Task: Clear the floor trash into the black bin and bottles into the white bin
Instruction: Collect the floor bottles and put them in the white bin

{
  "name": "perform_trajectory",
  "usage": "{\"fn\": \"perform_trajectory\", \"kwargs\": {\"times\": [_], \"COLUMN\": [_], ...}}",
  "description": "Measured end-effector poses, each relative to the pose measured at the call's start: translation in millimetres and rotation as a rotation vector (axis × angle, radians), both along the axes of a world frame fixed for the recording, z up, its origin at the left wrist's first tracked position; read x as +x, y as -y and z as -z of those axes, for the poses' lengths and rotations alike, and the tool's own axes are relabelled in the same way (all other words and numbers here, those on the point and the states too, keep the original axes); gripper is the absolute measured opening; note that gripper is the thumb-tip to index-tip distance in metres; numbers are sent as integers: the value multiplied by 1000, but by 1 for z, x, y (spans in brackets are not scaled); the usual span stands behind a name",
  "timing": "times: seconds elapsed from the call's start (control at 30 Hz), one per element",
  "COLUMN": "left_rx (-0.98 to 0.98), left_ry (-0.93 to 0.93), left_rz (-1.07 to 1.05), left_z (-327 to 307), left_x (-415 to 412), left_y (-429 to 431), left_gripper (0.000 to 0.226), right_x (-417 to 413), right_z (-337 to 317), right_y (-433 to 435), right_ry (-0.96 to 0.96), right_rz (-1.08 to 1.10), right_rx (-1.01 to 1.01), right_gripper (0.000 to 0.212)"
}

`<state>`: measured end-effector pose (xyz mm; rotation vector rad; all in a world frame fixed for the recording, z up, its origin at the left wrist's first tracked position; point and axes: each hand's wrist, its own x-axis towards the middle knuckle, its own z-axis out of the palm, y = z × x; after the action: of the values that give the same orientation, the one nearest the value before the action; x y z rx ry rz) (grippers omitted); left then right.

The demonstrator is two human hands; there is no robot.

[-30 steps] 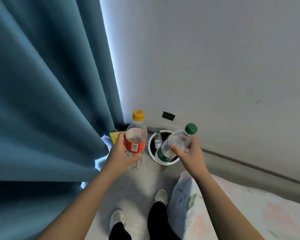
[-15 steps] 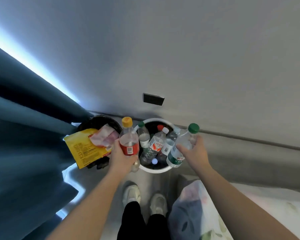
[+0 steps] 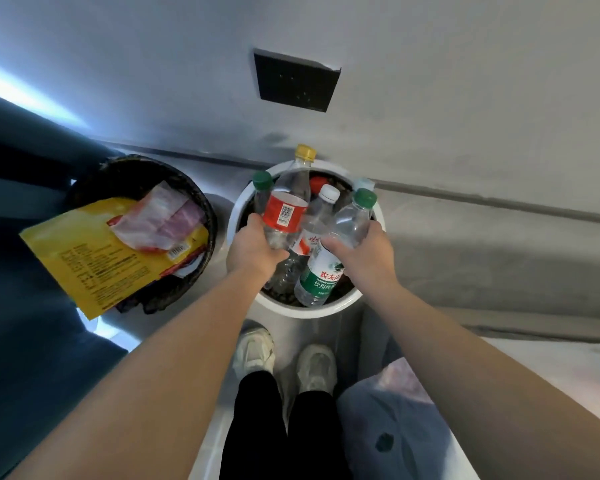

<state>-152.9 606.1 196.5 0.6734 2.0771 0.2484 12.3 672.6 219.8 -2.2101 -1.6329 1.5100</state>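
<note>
- Two sets of fingers were curled tight on plastic. The left hand [image 3: 253, 247] wrapped the lower body of the red-label bottle [image 3: 284, 211], and the right hand [image 3: 366, 252] clamped the middle of the green-label bottle [image 3: 321, 277] between thumb and fingers.
- Half a second before, both bottles had stood upright at the near edge of the white bin [image 3: 235, 216]. Now they were tilted, caps pointing toward the wall, and lowered over its mouth among the bottles already inside.
- That shift suggested the drop was the step in hand. Neither bottle had been let go, yet both hung where opening the fingers should land them in the right bin.
- Both were clear, thin-walled and ribbed, one yellow-capped and one green-capped. They looked light, and likely to slide off the heap.
- The white bin was a smooth round tub, crowded with similar bottles, a white-capped bottle [image 3: 328, 195] among them, so the pile reached up to the rim.
- Just to its left stood the black bin [image 3: 136, 166], round with a rough, textured wall. It held a glossy yellow packet [image 3: 94, 258] overhanging its edge and a crinkled pink wrapper [image 3: 160, 216] on top.
- Farther out were pale shoes [image 3: 253, 351], floral bedding [image 3: 395, 410] and a dark wall plate [image 3: 297, 81].
</note>
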Motion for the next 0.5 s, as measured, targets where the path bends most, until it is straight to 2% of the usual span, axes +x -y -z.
{"fn": "perform_trajectory", "kwargs": {"times": [0.3, 0.5], "left_rx": [-3, 10], "left_ry": [-69, -187], "left_rz": [18, 64], "left_z": [-9, -9], "left_x": [10, 13], "left_y": [6, 17], "left_gripper": [68, 53], "right_x": [0, 8], "right_z": [-5, -2], "right_y": [7, 13], "right_ry": [3, -10], "right_rz": [1, 32], "right_rx": [-51, -70], "right_gripper": [83, 63]}}
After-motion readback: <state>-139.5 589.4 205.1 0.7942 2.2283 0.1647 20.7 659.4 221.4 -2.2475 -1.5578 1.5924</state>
